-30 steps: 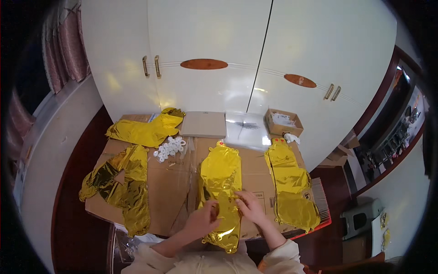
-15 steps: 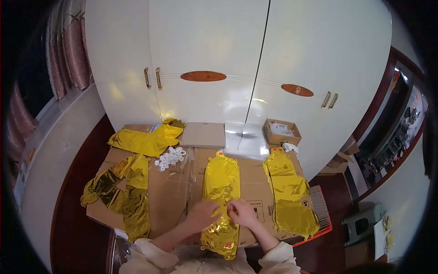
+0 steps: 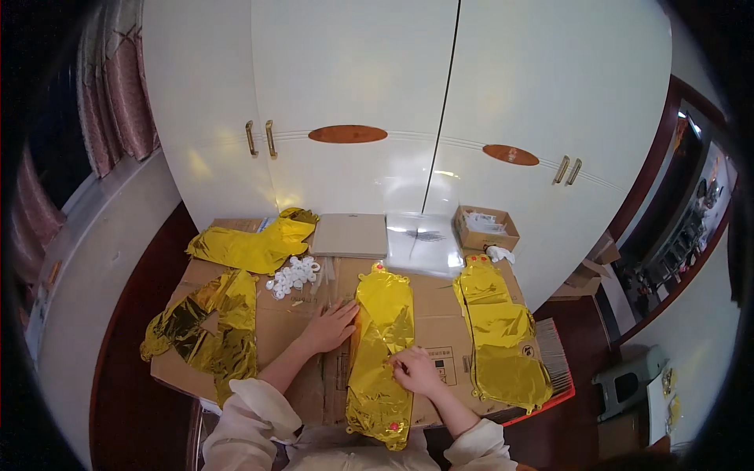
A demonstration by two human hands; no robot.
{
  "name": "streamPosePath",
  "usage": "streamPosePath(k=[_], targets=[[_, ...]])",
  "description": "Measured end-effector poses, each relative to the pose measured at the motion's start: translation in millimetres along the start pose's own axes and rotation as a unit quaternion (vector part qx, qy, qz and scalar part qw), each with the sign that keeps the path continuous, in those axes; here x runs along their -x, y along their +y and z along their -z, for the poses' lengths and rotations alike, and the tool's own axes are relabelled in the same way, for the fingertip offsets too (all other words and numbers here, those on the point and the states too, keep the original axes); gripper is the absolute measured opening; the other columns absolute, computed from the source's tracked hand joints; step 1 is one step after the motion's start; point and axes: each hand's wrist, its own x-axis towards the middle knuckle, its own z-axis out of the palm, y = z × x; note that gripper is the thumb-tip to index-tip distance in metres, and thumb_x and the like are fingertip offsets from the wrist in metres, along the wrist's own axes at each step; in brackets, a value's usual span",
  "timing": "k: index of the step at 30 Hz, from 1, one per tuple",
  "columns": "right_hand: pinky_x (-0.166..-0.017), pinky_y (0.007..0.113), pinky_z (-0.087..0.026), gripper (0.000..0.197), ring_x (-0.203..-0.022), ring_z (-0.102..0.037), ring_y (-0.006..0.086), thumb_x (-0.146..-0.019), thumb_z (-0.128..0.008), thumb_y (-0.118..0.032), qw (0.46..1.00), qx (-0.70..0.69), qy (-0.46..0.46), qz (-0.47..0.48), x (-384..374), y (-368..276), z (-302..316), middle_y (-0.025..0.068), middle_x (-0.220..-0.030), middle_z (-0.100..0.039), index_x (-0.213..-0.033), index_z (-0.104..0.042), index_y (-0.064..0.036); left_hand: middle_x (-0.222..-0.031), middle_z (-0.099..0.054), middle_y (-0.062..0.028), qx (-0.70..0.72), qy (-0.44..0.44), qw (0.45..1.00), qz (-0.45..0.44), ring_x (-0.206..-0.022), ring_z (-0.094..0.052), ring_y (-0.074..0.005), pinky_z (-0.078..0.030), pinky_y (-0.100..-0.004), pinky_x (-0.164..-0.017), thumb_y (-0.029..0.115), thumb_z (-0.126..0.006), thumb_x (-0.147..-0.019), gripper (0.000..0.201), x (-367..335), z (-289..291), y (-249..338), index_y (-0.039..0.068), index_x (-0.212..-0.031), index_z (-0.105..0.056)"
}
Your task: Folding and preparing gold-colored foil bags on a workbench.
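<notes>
A flat, folded gold foil balloon [image 3: 382,314] lies lengthwise in front of me, with small tabs at its corners and a red dot near each end. My left hand [image 3: 331,326] rests at its left edge, fingers stretched out and touching the foil. On the right side, my right hand [image 3: 416,370] has its fingers curled and pinched at the foil near the middle of the balloon. Its fingertips are partly hidden. Another folded gold foil balloon [image 3: 503,337] lies to the right. Loose, crumpled gold foil [image 3: 232,314] spreads over the left side.
Flattened cardboard [image 3: 302,381] covers the table. White plastic rings [image 3: 292,276] are heaped left of centre. At the back are more gold foil [image 3: 255,245], grey-brown card sheets [image 3: 350,234], clear plastic sleeves [image 3: 424,243] and a small carton [image 3: 487,228]. White cabinets [image 3: 353,71] stand behind.
My left hand has moved from over the middle of the balloon up and left to its edge, its fingers now straightened. My right hand stays near the same spot.
</notes>
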Motion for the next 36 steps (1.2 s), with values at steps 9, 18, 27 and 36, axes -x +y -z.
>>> streamPosePath(k=[9,18,27,36], targets=[[-0.081,0.038,-0.045,0.018,-0.081,-0.058,0.0266,-0.076,-0.062,-0.010,0.999,-0.024,0.031,-0.002,-1,0,-1,0.0040,-0.078,-0.062,-0.093,-0.068,-0.0107,-0.156,-0.034,-0.0040,-0.069,0.005,0.997,-0.030,-0.146,-0.025,-0.0263,-0.017,-0.0620,-0.114,0.041,-0.039,-0.101,0.055,-5,-7,-1,0.014,-0.148,-0.037],[-0.080,0.039,-0.046,0.017,-0.080,-0.058,0.0267,-0.076,-0.062,-0.009,0.999,-0.032,0.031,0.000,-1,0,0,0.0045,-0.077,-0.062,-0.091,-0.068,-0.0106,-0.156,-0.033,-0.0055,-0.071,0.002,0.997,-0.021,-0.148,-0.022,-0.0266,-0.015,-0.0614,-0.114,0.047,-0.040,-0.099,0.061,-8,-12,-6,0.012,-0.149,-0.035],[-0.080,0.040,-0.046,0.016,-0.080,-0.058,0.0282,-0.075,-0.062,-0.008,0.999,-0.029,0.044,0.010,-1,1,-2,0.0060,-0.077,-0.062,-0.090,-0.066,-0.0097,-0.158,-0.030,-0.0065,-0.084,-0.021,0.996,-0.019,-0.149,-0.019,-0.0281,-0.012,-0.0595,-0.117,0.061,-0.043,-0.094,0.076,-12,-2,-10,0.012,-0.151,-0.031],[-0.080,0.041,-0.046,0.017,-0.082,-0.057,0.0299,-0.075,-0.062,-0.007,0.999,-0.021,0.030,0.014,-1,2,-2,0.0083,-0.080,-0.061,-0.091,-0.066,-0.0085,-0.160,-0.025,-0.0075,-0.099,-0.080,0.991,-0.031,-0.150,-0.014,-0.0304,-0.008,-0.0594,-0.117,0.077,-0.047,-0.083,0.097,-15,14,-11,0.013,-0.153,-0.027]])
